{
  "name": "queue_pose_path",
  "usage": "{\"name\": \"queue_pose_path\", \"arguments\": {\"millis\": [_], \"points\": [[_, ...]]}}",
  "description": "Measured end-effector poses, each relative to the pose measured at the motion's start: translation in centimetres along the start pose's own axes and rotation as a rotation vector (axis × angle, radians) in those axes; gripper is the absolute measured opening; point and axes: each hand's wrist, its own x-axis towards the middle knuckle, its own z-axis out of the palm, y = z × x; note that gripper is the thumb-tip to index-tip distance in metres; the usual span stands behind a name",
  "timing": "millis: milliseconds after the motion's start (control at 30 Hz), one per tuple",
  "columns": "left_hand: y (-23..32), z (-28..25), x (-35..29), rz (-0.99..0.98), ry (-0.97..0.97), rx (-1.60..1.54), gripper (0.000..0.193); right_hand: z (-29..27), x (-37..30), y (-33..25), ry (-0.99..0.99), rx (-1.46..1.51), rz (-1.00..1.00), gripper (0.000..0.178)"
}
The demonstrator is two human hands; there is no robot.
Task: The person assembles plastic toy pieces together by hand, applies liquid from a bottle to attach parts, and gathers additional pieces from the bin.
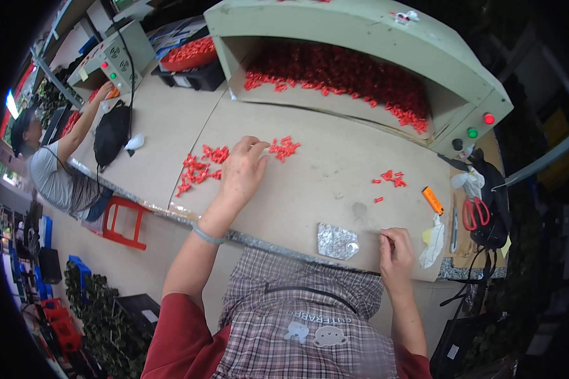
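Note:
My left hand (242, 167) is over the table between loose piles of small red plastic parts. Its bent fingers reach toward the right-hand pile (284, 148), with thumb and forefinger apart. Beside its wrist lies a second, more scattered pile of red parts (198, 169). My right hand (396, 252) is near the table's front edge, thumb and fingertips pinched together. A faint thin thing seems to stick out from that pinch, too blurred to name. Just left of this hand lies a flat, shiny silvery piece (337, 241). Farther back are a few red parts (395, 179).
A pale green machine housing (354, 25) full of red parts stands at the back. An orange box cutter (432, 200), red-handled scissors (475, 213) and crumpled white tissue (432, 243) lie at right. A black bin (189, 77) stands back left. At far left another person (57, 167) reaches toward a similar machine.

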Motion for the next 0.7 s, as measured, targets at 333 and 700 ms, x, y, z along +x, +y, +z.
{"name": "queue_pose_path", "arguments": {"millis": [333,700], "points": [[5.2,7.5,4.7,0.199,-0.087,-0.288,0.024,4.7,12.4,-1.1,0.026,0.163,0.145,0.018],[5.8,8.4,2.8,0.253,0.083,-0.511,0.023,15.5,27.1,7.0,0.034,-0.240,-0.145,0.039]]}}
